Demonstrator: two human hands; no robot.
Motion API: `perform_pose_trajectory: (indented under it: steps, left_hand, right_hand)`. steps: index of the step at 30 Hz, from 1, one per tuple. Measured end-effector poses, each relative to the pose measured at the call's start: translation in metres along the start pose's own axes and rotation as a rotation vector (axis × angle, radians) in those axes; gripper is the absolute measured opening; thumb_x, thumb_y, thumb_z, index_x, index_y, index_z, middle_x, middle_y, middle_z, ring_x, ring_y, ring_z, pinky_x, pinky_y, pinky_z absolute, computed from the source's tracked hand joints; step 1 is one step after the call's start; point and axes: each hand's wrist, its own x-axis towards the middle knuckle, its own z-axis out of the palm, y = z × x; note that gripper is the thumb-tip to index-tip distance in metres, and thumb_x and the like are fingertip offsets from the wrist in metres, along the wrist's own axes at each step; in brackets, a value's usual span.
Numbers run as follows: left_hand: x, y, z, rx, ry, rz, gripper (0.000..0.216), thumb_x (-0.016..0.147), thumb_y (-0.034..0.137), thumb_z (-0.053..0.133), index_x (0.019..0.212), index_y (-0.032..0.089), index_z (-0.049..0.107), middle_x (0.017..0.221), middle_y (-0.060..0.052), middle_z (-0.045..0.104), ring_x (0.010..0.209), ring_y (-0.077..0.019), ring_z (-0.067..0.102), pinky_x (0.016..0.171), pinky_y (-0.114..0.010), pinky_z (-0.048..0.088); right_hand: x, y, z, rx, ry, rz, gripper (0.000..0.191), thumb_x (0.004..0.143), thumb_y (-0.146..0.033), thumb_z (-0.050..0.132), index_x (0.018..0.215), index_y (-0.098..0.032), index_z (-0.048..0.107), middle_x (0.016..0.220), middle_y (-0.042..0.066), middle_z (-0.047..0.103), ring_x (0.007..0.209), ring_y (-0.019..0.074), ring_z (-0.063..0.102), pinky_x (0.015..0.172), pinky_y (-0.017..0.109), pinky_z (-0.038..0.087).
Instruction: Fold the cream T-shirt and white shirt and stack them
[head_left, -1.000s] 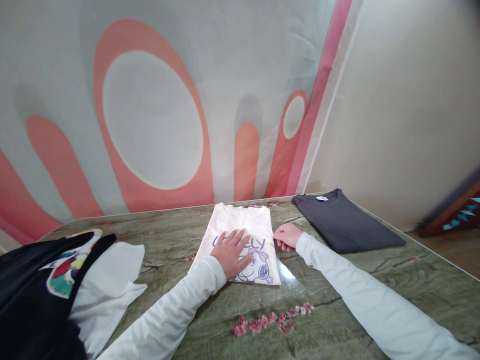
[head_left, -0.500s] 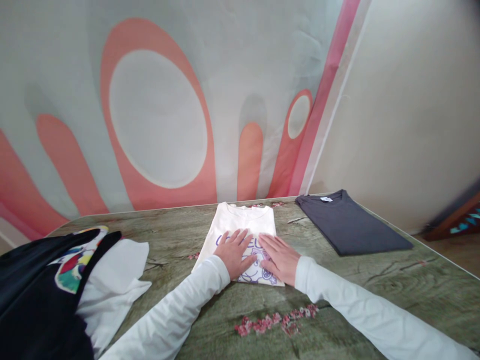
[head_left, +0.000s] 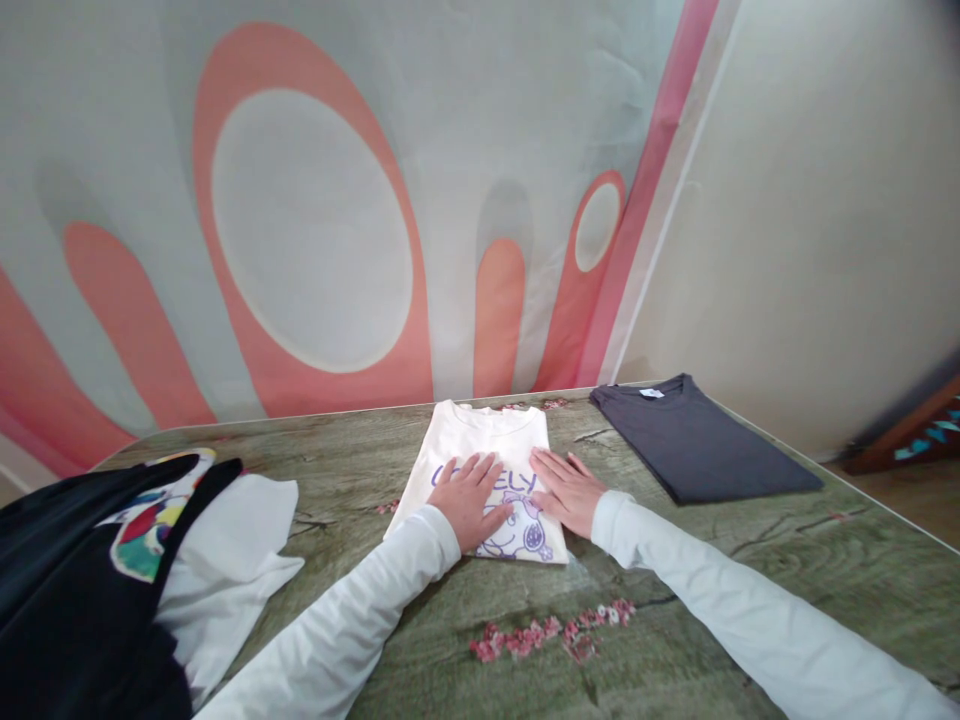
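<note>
A folded cream T-shirt (head_left: 480,430) with purple lettering and a cartoon print lies on the table, its neckline toward the wall. My left hand (head_left: 469,503) rests flat on its middle, fingers spread, covering part of the lettering. On the shirt's right edge lies my right hand (head_left: 570,490), palm down with the fingers stretched out. Neither hand grips the cloth.
To the right a folded dark grey T-shirt (head_left: 697,445) lies by the table's edge. Black clothing (head_left: 82,600) with a colourful print and white cloth (head_left: 232,560) are heaped at the left. The wood-patterned tabletop (head_left: 420,650) shows pink blossoms and meets the wall behind.
My right hand has slid outward and slightly away from me, toward the shirt's right edge, uncovering more of the lettering and print. My left hand stays nearly in place.
</note>
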Motion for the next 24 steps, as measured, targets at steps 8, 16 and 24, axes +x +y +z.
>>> perform_pose_trajectory:
  steps: [8,16,24]
  left_hand:
    - [-0.008,0.042,-0.010,-0.094,-0.051,0.193,0.049,0.087,0.047,0.028,0.129,0.023,0.036,0.138,-0.006,0.032,0.125,-0.0255,0.027,0.101,-0.048,0.018]
    - [-0.021,0.072,-0.012,-0.208,-0.163,0.369,0.057,0.086,0.054,0.023,0.134,0.023,0.028,0.141,-0.004,0.025,0.127,-0.0293,0.022,0.101,-0.055,0.010]
    - [-0.026,0.054,-0.030,-0.554,-0.194,0.435,0.047,0.090,0.041,0.018,0.128,0.022,0.039,0.132,0.000,0.042,0.120,-0.0149,0.039,0.101,-0.030,0.029]
  right_hand:
    - [0.021,0.033,-0.003,0.013,0.086,0.174,0.055,0.088,-0.041,0.019,0.136,-0.015,0.026,0.143,0.005,0.020,0.131,0.0189,0.016,0.104,0.041,0.015]
    - [0.038,0.030,0.003,0.009,0.042,0.128,0.053,0.088,-0.043,0.019,0.136,-0.021,0.025,0.142,0.003,0.023,0.129,0.0181,0.020,0.104,0.043,0.013]
    - [0.041,0.048,0.010,0.043,0.137,0.203,0.052,0.087,-0.039,0.026,0.132,-0.014,0.032,0.138,0.008,0.032,0.126,0.0211,0.025,0.102,0.041,0.017]
